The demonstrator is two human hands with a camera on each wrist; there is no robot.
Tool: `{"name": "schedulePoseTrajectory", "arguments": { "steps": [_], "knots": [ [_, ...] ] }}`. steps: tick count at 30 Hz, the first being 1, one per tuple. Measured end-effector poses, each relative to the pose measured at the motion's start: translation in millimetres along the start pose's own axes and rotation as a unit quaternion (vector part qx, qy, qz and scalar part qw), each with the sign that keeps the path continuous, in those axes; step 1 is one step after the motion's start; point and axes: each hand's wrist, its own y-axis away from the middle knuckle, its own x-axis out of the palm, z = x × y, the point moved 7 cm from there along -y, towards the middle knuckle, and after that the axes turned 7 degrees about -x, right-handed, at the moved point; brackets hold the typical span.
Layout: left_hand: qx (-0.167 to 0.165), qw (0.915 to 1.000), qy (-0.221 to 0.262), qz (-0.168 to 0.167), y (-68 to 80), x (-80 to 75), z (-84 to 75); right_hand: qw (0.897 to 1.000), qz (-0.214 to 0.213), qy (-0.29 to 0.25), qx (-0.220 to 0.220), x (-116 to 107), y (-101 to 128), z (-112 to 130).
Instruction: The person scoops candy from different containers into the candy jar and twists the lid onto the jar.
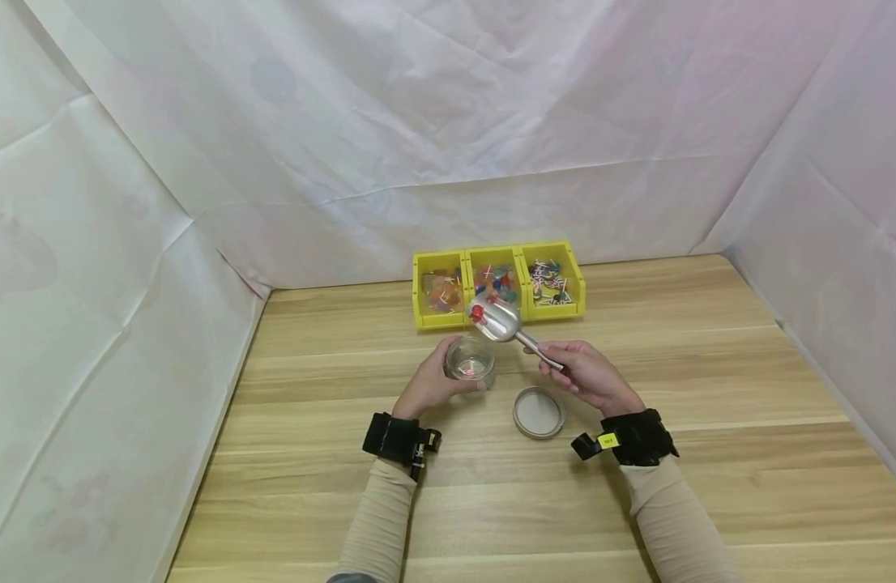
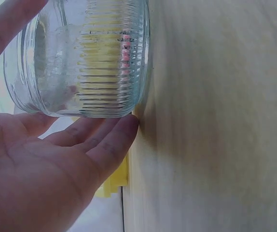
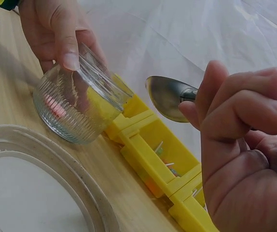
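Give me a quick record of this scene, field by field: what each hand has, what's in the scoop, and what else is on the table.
Left hand: grips glass jar, tilted on wooden table
Right hand: holds metal scoop by its handle
Scoop contents: small red pieces
Lid: flat on table, beside jar
Yellow bins: three in a row behind the jar, holding small colourful parts
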Motion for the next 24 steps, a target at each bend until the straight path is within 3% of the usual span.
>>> {"name": "schedulePoseTrajectory", "arguments": {
  "steps": [12,24],
  "knots": [
    [-0.009,0.9999,0.004,-0.008,0.4,-1.1,1.0,1.000,0.029,0.009,-0.004,3.0,0.6,1.2],
    [-0.006,0.9992,-0.013,-0.037,1.5,-4.9,0.1,0.999,0.039,0.024,0.006,2.4,0.6,-2.4]
  ]
}}
